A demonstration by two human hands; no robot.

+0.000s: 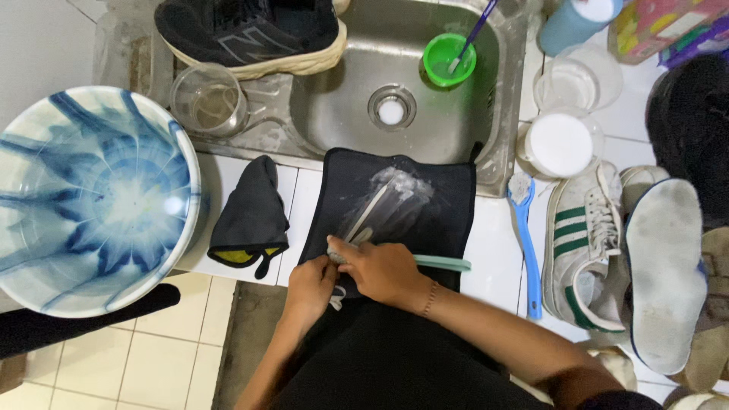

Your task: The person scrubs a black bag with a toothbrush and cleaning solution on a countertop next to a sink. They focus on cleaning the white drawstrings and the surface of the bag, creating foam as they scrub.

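A black cloth mat (425, 220) lies over the front rim of the steel sink (334, 114), with white foam streaks (391, 193) on it. My right hand (383, 269) grips a pale green brush (444, 263) whose handle sticks out to the right, its head pressed near the mat's lower left. My left hand (311, 285) pinches a white shoelace (336, 296) at the same spot, touching the right hand.
A blue-and-white basin (91, 197) stands left. A black insole (250, 216), a clear cup (206, 99), a black shoe (250, 34), a green cup (448, 59) in the sink. To the right: a blue brush (525, 243), white containers (560, 144), white shoes with green stripes (585, 243).
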